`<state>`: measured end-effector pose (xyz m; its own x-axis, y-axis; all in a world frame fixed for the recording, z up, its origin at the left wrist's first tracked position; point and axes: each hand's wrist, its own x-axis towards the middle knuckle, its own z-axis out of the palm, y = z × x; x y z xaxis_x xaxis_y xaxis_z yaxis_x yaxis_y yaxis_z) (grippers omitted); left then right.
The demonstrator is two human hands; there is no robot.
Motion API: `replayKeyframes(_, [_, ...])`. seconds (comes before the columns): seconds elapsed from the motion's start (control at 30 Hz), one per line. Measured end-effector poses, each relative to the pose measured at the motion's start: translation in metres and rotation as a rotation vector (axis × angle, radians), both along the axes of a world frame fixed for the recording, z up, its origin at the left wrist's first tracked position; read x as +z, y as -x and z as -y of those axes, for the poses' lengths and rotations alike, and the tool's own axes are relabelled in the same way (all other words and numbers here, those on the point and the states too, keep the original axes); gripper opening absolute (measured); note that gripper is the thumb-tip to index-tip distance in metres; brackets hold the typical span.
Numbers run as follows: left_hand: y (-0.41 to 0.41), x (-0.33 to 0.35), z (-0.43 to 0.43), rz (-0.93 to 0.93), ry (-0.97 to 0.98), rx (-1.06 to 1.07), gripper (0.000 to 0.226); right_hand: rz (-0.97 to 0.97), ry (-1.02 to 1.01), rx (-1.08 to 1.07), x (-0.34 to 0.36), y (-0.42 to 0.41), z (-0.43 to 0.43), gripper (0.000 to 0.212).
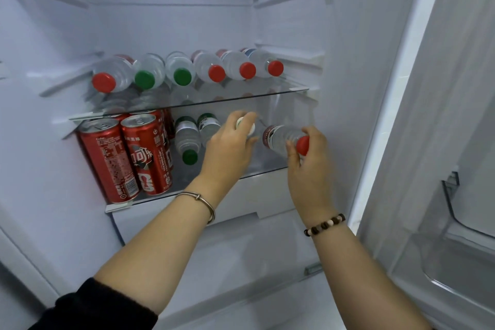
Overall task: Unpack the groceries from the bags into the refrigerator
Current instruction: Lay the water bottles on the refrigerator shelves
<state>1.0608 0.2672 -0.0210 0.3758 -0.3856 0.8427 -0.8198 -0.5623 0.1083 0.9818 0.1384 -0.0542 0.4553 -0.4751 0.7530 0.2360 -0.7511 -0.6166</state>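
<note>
My right hand grasps a red-capped water bottle at the neck, held on its side just over the lower glass shelf. My left hand, just beside it, is curled round a small bottle that is mostly hidden by my fingers. Left of my left hand on that shelf lie two more water bottles, then standing red cola cans by the white fridge wall; above both hands the upper glass shelf carries a row of six bottles lying cap-out, and right of my right hand is the open door's clear bin.
</note>
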Motion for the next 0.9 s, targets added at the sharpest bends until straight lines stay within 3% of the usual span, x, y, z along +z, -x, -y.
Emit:
replayKeyframes(0.17, [-0.007,-0.014,-0.002,-0.038,-0.12,0.037,0.026,-0.091,-0.053,0.031,-0.01,-0.005,-0.002,0.036])
replayKeyframes(0.37, [-0.011,-0.021,-0.006,-0.064,-0.175,0.075,0.03,-0.28,0.038,0.05,-0.025,-0.023,0.0,0.044])
replayKeyframes(0.63, [-0.025,-0.036,0.002,-0.047,-0.437,0.132,0.043,-0.435,0.184,0.022,-0.024,-0.05,0.008,0.042])
replayKeyframes(0.9, [-0.046,-0.039,-0.012,-0.106,-0.445,0.097,0.052,-0.463,0.17,0.107,-0.024,-0.057,0.016,0.046])
